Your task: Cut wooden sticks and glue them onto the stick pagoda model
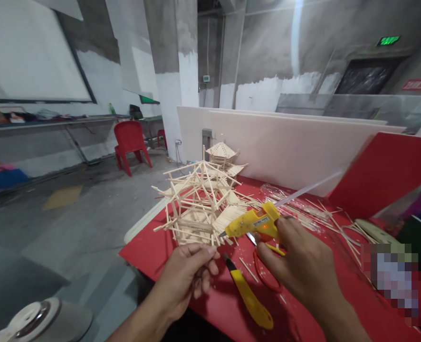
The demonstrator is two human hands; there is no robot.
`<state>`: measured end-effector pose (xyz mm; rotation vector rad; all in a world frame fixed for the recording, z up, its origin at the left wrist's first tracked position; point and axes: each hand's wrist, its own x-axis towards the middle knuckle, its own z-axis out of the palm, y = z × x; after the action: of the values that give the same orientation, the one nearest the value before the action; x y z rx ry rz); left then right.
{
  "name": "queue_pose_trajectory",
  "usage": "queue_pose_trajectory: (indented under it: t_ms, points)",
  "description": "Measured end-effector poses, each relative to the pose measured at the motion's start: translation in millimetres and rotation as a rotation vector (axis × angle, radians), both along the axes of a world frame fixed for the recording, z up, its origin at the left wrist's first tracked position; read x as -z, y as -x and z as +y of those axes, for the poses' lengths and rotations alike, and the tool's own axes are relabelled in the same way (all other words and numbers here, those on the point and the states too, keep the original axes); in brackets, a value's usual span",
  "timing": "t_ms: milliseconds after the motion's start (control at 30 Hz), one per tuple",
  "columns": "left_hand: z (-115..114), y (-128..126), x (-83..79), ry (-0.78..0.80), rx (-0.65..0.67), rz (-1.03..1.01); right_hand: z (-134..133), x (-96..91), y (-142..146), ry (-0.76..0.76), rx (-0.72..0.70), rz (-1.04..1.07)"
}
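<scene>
My right hand (296, 259) grips a yellow hot glue gun (253, 222) with a clear glue stick jutting out behind it; its nozzle points left at the base of a wooden stick model (196, 202), a pagoda-like frame standing on the red table (210, 304). My left hand (189, 273) is below the model's front edge, fingers pinched on a thin stick against the frame.
A yellow utility knife (249, 297) and red-handled scissors (263, 273) lie on the table between my hands. Loose sticks in clear wrap (303, 209) lie to the right. A smaller stick model (224, 154) stands behind. White boards back the table. A red chair (130, 142) stands far left.
</scene>
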<state>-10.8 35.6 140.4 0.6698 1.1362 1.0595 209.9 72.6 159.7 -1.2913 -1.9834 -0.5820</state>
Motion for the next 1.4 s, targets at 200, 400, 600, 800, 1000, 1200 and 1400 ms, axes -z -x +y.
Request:
queue_pose_trajectory:
  t_ms: [200, 400, 600, 800, 1000, 1200, 1400]
  points:
    - [-9.4, 4.3, 0.6, -0.155, -0.084, 0.202, 1.3, -0.4, -4.4, 0.023, -0.018, 0.049]
    - [-12.7, 18.0, -5.7, -0.121, -0.165, 0.300, 4.5, 1.4, -6.4, 0.046, -0.032, 0.079]
    - [-4.7, 2.9, 0.3, -0.083, -0.048, 0.216, 6.4, 3.5, 3.3, 0.055, -0.069, 0.067]
    - [-0.1, -3.1, -3.9, -0.049, -0.035, 0.197, 5.4, 2.5, 6.1, 0.054, -0.066, 0.059]
    - [0.8, -2.6, -3.5, -0.065, -0.023, 0.218, 7.4, 4.9, 5.2, 0.055, -0.078, 0.045]
    - [1.8, -2.9, -4.4, -0.073, -0.011, 0.246, 10.2, 6.8, 4.8, 0.053, -0.070, 0.032]
    - [1.8, -3.1, -4.6, -0.077, -0.008, 0.254, 11.5, 8.3, 4.6, 0.060, -0.070, 0.033]
